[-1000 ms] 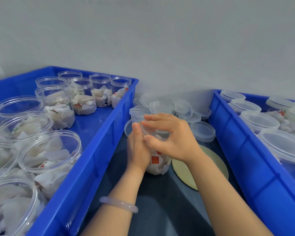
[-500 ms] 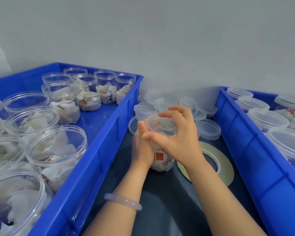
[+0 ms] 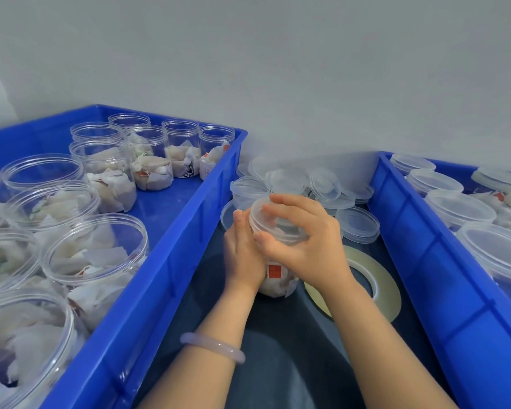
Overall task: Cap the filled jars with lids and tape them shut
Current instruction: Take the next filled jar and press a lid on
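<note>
A clear jar [image 3: 278,280] full of white packets stands in the middle of the dark worktop [image 3: 278,367], between the blue left tray [image 3: 165,261] and the blue right tray [image 3: 419,261]. The left hand [image 3: 242,256] is wrapped round the jar's side and holds it. The right hand [image 3: 310,245] sits on top, fingers and thumb curled round the lid [image 3: 273,224]. The lid looks pushed on, but the hand hides part of it. A roll of tape [image 3: 379,280] lies flat just right of the jar. Loose lids [image 3: 325,184] are piled at the worktop's back edge. The left tray holds open jars [image 3: 95,252]. The right tray holds capped jars [image 3: 460,206].
</note>
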`<action>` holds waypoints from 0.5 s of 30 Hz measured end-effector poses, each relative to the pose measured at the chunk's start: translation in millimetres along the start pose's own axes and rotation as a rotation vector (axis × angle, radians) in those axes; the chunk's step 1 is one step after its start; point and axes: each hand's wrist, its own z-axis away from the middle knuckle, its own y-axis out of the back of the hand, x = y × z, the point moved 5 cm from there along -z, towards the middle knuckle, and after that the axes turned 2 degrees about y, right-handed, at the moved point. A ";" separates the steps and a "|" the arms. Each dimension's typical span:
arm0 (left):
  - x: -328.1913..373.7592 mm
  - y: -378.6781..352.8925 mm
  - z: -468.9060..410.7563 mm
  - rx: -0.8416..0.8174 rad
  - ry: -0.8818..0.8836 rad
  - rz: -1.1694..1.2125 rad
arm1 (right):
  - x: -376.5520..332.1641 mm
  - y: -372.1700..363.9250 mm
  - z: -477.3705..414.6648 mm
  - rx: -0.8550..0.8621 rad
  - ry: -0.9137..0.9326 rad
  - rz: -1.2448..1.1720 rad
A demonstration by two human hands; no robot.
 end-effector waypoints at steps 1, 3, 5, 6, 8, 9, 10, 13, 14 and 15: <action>-0.6 -0.1 0.1 0.024 -0.014 0.002 | 0.1 -1.2 1.1 0.027 -0.013 0.006; -0.6 -1.4 0.4 0.051 -0.034 0.000 | -1.7 -3.9 3.4 0.063 -0.035 0.037; -0.2 -1.3 0.8 0.065 -0.042 0.003 | -4.5 -4.1 4.9 0.076 -0.043 0.070; -1.7 -0.6 -0.4 0.055 -0.027 0.019 | -4.8 -3.5 4.6 0.056 -0.052 0.083; -7.8 -0.6 -4.9 -0.018 0.049 0.039 | -1.7 -3.7 1.4 -0.075 -0.126 0.143; -10.4 -1.6 -6.0 -0.073 0.099 0.044 | 0.7 -3.9 0.7 -0.141 -0.175 0.186; -12.1 -2.5 -6.8 -0.120 0.134 0.061 | 2.0 -3.2 0.4 -0.171 -0.208 0.218; -10.5 -0.8 -7.1 -0.103 0.084 0.042 | -3.3 -2.2 -0.8 -0.130 -0.183 0.210; -9.9 0.1 -6.8 -0.078 0.059 0.020 | -4.1 -1.0 -1.4 -0.119 -0.179 0.174; -9.6 0.3 -7.2 -0.066 0.053 0.019 | -2.7 2.3 -2.9 -0.107 -0.203 0.097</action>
